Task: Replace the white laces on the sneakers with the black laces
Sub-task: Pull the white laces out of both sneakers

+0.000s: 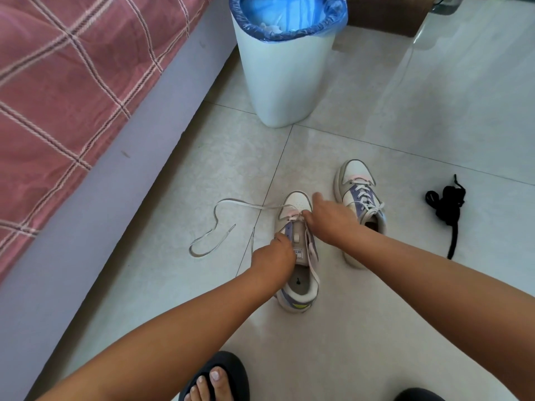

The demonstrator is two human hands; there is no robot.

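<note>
Two white sneakers with purple panels stand on the tiled floor. The nearer sneaker [298, 287] has most of its white lace [215, 227] pulled out, trailing in loops to the left. My left hand [272, 259] grips the side of this shoe by the tongue. My right hand [327, 218] pinches the lace at the lowest eyelets near the toe. The farther sneaker [357, 180] on the right is still fully laced in white. A bundle of black laces [445, 206] lies on the floor further right.
A white bin [283, 76] with a blue liner stands just beyond the shoes. A bed with a pink checked cover [72, 82] runs along the left. My foot in a dark slipper [214, 377] is at the bottom edge.
</note>
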